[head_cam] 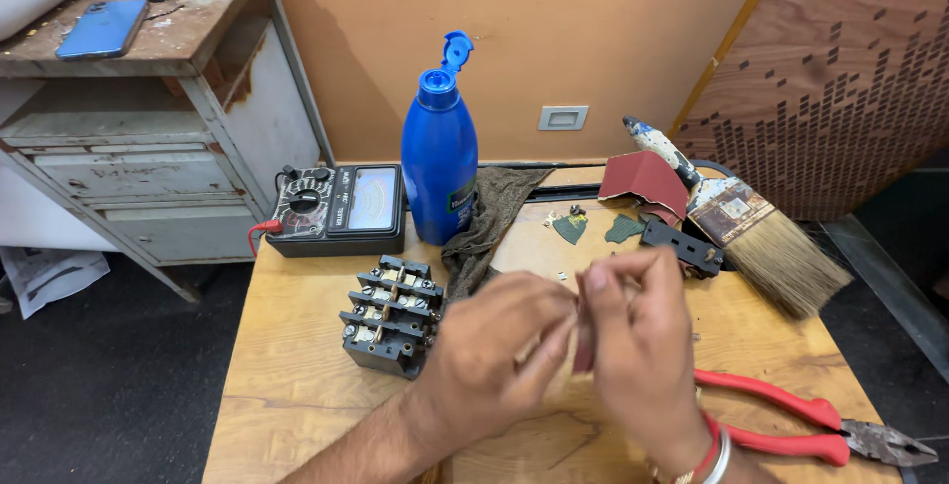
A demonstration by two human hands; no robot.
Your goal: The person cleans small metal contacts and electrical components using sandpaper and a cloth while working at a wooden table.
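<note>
Both hands meet over the middle of the wooden table (297, 365), just right of the black contactor block (391, 315). The left hand (494, 351) and the right hand (638, 331) have their fingers (554, 341) drawn narrow, pinched together around a small dark red scrap of sandpaper (583, 351); whatever else lies between the fingertips is too small to tell. The right wrist wears red and silver bangles (714, 449).

Behind the contactor block stands an analogue multimeter (338, 209), with a red lead at its left edge. Just right of the multimeter is a tall blue bottle (439, 163) with its flip cap open, and a dark cloth (489, 217) lies against the bottle's base, trailing toward the contactor block. Farther right of the block lie a folded sheet of red sandpaper (643, 179), a worn paintbrush (751, 222), a small black part (682, 245) and a few cut sandpaper scraps (571, 228). Red-handled pliers (811, 427) rest near the table's right edge, well apart from the block. To the left of the table stands a rusted metal cabinet (148, 177) with a blue phone (102, 28) on top.
</note>
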